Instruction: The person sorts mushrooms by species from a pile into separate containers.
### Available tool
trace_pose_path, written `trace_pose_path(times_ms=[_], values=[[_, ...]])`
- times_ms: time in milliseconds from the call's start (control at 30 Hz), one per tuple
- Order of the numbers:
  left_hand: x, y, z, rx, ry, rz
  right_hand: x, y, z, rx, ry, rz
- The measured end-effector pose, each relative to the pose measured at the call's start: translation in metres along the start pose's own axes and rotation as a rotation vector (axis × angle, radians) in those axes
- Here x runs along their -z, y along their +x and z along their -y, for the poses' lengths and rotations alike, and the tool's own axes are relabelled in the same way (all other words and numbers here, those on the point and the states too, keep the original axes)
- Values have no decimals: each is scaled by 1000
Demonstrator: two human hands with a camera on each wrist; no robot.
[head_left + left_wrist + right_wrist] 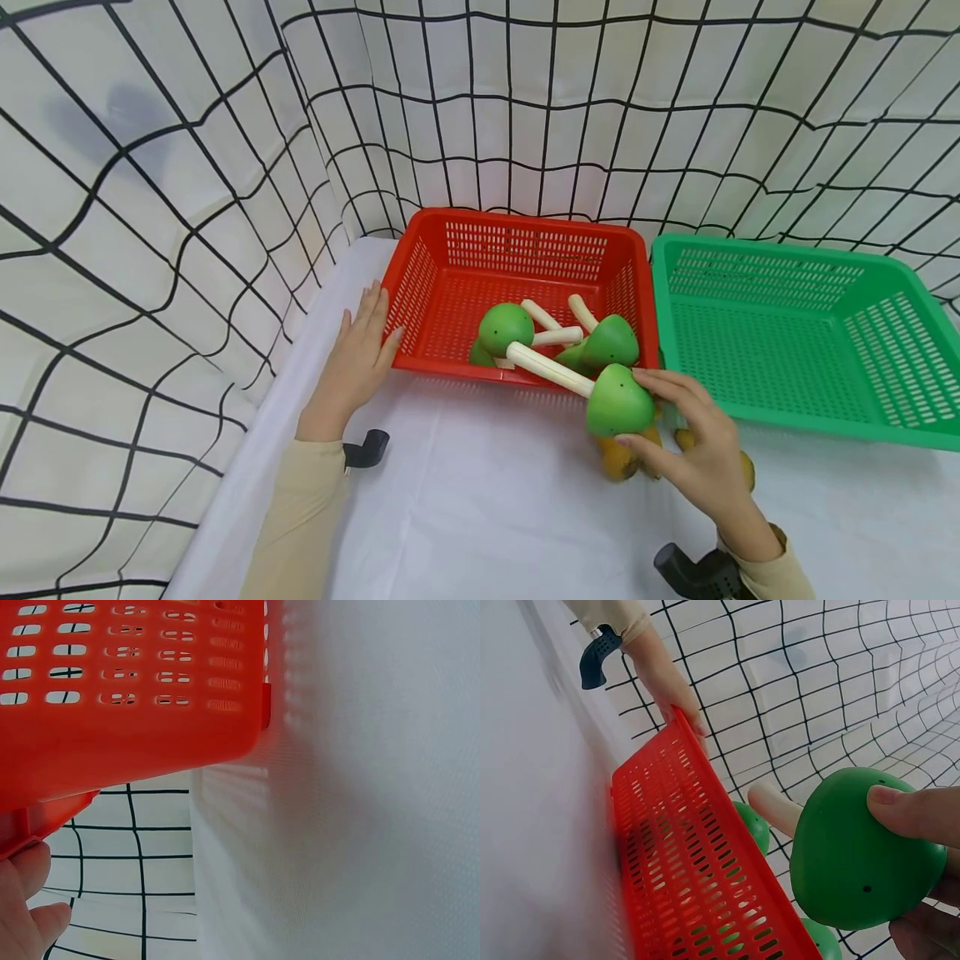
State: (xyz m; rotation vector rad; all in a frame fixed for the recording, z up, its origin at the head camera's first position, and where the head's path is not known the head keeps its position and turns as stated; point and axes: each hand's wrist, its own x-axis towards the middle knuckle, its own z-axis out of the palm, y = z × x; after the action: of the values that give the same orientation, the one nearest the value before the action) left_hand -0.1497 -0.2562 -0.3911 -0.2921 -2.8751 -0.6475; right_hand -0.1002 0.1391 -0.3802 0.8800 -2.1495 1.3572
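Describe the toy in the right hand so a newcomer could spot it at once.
Find the red basket. By its near right corner, the right hand grips a green-headed toy with a cream stem. Unlike the similar toys lying in the basket, only this one is held.

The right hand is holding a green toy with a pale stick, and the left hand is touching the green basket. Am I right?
Nearly! The left hand is touching the red basket, not the green basket. The head view shows that. The right hand is indeed holding a green toy with a pale stick.
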Motion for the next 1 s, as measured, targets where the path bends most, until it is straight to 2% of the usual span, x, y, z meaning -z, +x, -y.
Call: trace_pose_path(times_ms=[433, 667, 1000], values=[[-1, 1, 2, 2, -12, -2, -2, 10, -5, -31, 4, -9], [-2, 2, 2, 3, -8, -3, -1, 14, -4, -97, -27, 3], [-2, 1, 1, 3, -8, -1, -5, 18, -5, -122, -46, -75]])
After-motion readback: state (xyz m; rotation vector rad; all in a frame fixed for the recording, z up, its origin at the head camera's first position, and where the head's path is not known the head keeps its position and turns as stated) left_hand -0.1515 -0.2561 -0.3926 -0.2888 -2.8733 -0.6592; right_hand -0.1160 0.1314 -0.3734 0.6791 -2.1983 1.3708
